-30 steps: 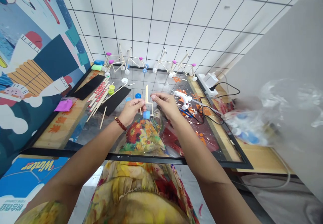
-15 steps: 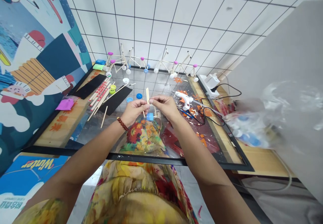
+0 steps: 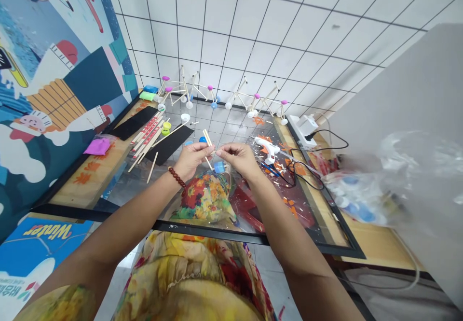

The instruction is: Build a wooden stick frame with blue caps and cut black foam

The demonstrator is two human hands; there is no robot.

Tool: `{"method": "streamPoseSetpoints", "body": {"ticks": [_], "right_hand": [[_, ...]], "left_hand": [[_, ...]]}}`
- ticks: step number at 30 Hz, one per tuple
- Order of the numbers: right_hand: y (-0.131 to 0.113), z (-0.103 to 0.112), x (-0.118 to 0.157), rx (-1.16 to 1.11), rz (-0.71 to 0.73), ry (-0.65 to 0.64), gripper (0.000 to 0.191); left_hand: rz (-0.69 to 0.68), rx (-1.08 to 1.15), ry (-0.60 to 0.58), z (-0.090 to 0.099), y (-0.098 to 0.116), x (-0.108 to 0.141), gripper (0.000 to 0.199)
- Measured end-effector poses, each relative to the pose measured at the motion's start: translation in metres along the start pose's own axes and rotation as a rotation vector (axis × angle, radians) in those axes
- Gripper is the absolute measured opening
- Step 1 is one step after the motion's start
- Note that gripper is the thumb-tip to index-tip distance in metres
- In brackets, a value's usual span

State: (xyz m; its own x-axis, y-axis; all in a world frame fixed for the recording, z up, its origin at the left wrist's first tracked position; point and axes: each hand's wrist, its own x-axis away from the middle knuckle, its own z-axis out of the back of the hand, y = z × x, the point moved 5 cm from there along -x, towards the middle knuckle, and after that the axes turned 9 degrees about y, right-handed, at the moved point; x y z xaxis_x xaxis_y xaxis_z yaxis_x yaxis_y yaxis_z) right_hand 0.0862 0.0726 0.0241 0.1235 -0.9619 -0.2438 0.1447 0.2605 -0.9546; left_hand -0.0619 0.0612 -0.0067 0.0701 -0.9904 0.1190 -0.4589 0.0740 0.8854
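Left hand (image 3: 191, 160) has 2 sticks (image 3: 207, 137) pinched between thumb and fingers, tilted, tops leaning away over the table (image 3: 217, 231). Right hand (image 3: 239, 159) is right beside it, thumb and fingers brought in narrow near the sticks, but can't tell if it's actually gripping anything. There's a blue cap (image 3: 219, 167) just below the fingertips; no clue from this angle whether it's attached to something or just sitting there. A blue lid (image 3: 203, 139) is partly hidden behind the sticks. Off to the left there's a stick pile (image 3: 147, 135) near 2 black sheets (image 3: 170, 143), plus some yellow tubs (image 3: 166, 127). Glue gun (image 3: 267, 148) lies to the right of the right hand, among orange scraps (image 3: 289, 207). Along the back there's a row of stick models (image 3: 237, 93) with pink, white and blue round bits on them, near the tiled wall (image 3: 217, 26).
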Motion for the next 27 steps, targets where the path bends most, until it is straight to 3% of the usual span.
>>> {"method": "streamPoseSetpoints", "body": {"ticks": [10,19,27], "right_hand": [[-0.0030,0.0014,-0.0001,0.030,0.015,0.019,0.035],[0.0005,0.0024,0.0000,0.127,0.038,-0.018,0.030],[0.0027,0.0024,-0.0009,0.111,0.012,-0.017,0.029]], "left_hand": [[0.068,0.067,0.021,0.0013,-0.0091,-0.0018,0.032],[-0.047,-0.007,0.057,0.0036,-0.0015,-0.0024,0.032],[0.012,0.031,0.046,0.0020,-0.0048,-0.0020,0.035]]}}
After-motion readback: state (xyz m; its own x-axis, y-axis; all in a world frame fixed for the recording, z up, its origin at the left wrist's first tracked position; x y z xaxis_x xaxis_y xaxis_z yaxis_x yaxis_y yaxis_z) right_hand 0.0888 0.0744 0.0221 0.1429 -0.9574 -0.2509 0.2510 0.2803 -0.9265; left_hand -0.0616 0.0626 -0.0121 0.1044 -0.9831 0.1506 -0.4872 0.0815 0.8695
